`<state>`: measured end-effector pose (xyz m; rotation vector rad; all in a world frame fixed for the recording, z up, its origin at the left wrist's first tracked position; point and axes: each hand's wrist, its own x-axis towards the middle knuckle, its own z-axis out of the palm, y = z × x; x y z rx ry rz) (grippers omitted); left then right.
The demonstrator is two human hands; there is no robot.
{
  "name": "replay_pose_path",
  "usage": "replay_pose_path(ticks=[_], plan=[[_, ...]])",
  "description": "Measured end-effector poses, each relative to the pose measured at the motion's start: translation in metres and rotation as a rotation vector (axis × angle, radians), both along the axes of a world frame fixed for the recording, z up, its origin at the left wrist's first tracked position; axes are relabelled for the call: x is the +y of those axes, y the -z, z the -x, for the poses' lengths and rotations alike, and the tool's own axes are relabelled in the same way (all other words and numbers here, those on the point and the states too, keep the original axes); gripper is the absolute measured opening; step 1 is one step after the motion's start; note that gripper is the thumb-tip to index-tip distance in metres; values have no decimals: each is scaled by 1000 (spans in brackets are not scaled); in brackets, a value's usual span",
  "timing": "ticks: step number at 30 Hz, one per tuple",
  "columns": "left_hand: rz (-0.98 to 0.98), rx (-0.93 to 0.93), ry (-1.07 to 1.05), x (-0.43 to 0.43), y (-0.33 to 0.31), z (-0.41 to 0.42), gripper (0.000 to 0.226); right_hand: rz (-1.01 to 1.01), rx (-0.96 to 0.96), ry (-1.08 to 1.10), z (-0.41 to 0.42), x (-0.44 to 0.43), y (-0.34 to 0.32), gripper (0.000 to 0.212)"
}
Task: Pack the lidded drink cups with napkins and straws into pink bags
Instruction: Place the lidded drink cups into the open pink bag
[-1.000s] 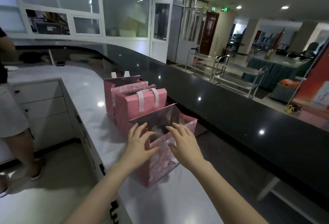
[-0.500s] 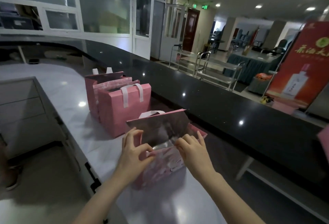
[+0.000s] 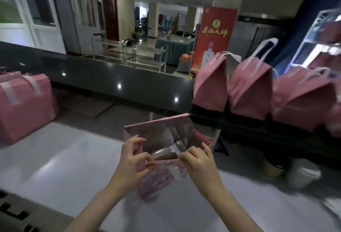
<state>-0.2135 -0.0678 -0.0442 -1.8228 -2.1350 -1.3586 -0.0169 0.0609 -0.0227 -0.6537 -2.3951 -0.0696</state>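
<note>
An open pink bag [image 3: 158,178] with a silver lining stands on the white counter [image 3: 64,160] in front of me. My left hand [image 3: 132,160] pinches the near rim of the bag at its left side. My right hand [image 3: 198,161] pinches the same rim at its right side. Something brown [image 3: 166,155] shows inside the bag, too dark to name. At the right, two lidded drink cups [image 3: 302,174] stand on the counter, blurred.
A packed pink bag [image 3: 24,106] with white handles stands at the far left. Three more pink bags [image 3: 249,91] sit on the raised black ledge [image 3: 114,82] at the right. A red banner [image 3: 214,36] and steel trolleys stand beyond the ledge.
The view has swung to the right, bringing the bags on the ledge and the cups into sight. Both hands have stayed on the open bag's near rim, now pinching it closer together.
</note>
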Motion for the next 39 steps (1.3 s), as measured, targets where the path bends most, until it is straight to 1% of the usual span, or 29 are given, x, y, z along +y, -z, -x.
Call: replay_pose_path(ticks=[3, 6, 11, 15, 19, 21, 24, 26, 27, 29, 31, 34, 36, 38, 39], plan=[[-20, 2, 108, 29, 3, -58, 16, 4, -4, 102, -73, 8, 3, 16], [-21, 1, 164, 60, 5, -108, 14, 14, 4, 198, -132, 17, 1, 14], [-16, 5, 238, 112, 5, -160, 15, 32, 25, 335, -197, 43, -4, 16], [-44, -14, 285, 152, 11, -173, 13, 31, 45, 411, -230, 75, 1, 19], [-63, -8, 280, 185, 12, -169, 16, 39, 44, 455, -247, 109, 9, 22], [-87, 22, 291, 196, 11, -164, 17, 19, 89, 450, -252, 124, 11, 24], [-95, 59, 300, 205, 8, -156, 20, -2, 228, 465, -265, 149, 12, 27], [-64, 60, 270, 204, 10, -154, 22, 57, 283, 519, -277, 166, 14, 30], [-51, 44, 265, 202, 10, -153, 21, 106, 274, 542, -282, 173, 15, 30], [-39, -18, 276, 198, 9, -153, 15, 214, 196, 537, -287, 188, 19, 28], [-18, -85, 274, 196, 6, -154, 19, 314, 74, 502, -286, 204, 24, 29], [-17, -186, 223, 203, -2, -156, 30, 419, -119, 476, -278, 230, 35, 47], [-5, -251, 184, 209, -9, -158, 29, 445, -253, 472, -272, 246, 45, 60], [71, -303, 158, 214, -14, -164, 27, 422, -390, 468, -267, 261, 52, 67], [130, -330, 155, 216, -16, -167, 29, 404, -443, 464, -265, 267, 54, 68]])
